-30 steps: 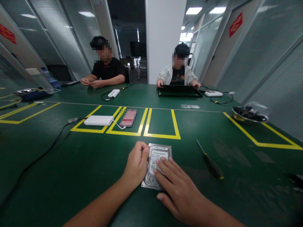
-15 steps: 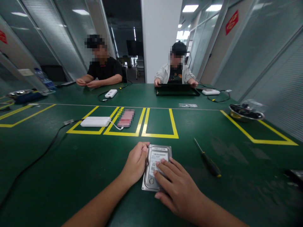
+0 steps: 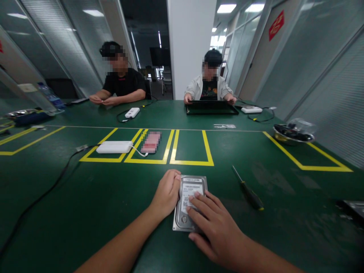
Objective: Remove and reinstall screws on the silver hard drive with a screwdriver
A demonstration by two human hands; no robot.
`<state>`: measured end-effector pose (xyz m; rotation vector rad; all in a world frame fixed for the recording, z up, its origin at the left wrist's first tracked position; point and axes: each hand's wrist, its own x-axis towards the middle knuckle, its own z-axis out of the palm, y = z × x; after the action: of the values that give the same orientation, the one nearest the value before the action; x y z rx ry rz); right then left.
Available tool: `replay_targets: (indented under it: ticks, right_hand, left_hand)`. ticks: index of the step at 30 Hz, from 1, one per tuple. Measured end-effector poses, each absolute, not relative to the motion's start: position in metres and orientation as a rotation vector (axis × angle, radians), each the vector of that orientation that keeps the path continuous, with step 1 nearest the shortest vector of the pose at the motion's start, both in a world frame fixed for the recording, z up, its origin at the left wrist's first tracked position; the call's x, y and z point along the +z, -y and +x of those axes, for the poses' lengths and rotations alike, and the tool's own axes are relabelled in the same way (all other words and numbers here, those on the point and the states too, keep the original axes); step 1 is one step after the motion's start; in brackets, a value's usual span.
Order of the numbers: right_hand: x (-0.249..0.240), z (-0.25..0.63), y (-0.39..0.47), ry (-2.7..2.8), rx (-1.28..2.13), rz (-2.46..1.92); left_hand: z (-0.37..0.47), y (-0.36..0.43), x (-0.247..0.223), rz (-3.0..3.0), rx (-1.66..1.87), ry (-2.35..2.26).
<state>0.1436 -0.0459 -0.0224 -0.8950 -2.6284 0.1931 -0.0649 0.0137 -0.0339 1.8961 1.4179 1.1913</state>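
A silver hard drive [image 3: 191, 185] with a white printed label lies on the green table in front of me. My left hand [image 3: 167, 193] is closed against the drive's left edge, thumb on top; the undersides of its fingers are hidden. Across the right part of the drive's top, my right hand [image 3: 212, 220] lies with fingers outstretched and slightly apart, covering some of the label. A screwdriver [image 3: 250, 193] with a dark handle rests to the right of the drive, apart from both hands.
Yellow tape frames [image 3: 192, 163] mark the table ahead. A white power bank [image 3: 114, 147] is cabled to a pink phone [image 3: 151, 142]. A metal bowl [image 3: 294, 136] of dark parts stands at right. Across the table, one person holds a black panel [image 3: 212, 107]; another sits at left [image 3: 122, 85].
The view has shifted slightly. Both hands keep nearly the same places on the hard drive, and the left fingers look a little more curled at the drive's edge.
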Motion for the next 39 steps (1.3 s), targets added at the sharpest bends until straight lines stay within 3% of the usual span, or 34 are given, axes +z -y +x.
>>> replay_targets:
  ticks: [16,39]
  right_hand:
    - [-0.017,0.153,0.046,2.722,-0.059,-0.764]
    - [-0.019,0.159,0.049,2.826,0.058,-0.816]
  left_hand:
    - [-0.064,-0.016,-0.028,1.834,1.206,-1.451]
    - [-0.063,-0.015,-0.03,1.728,1.208,-1.569]
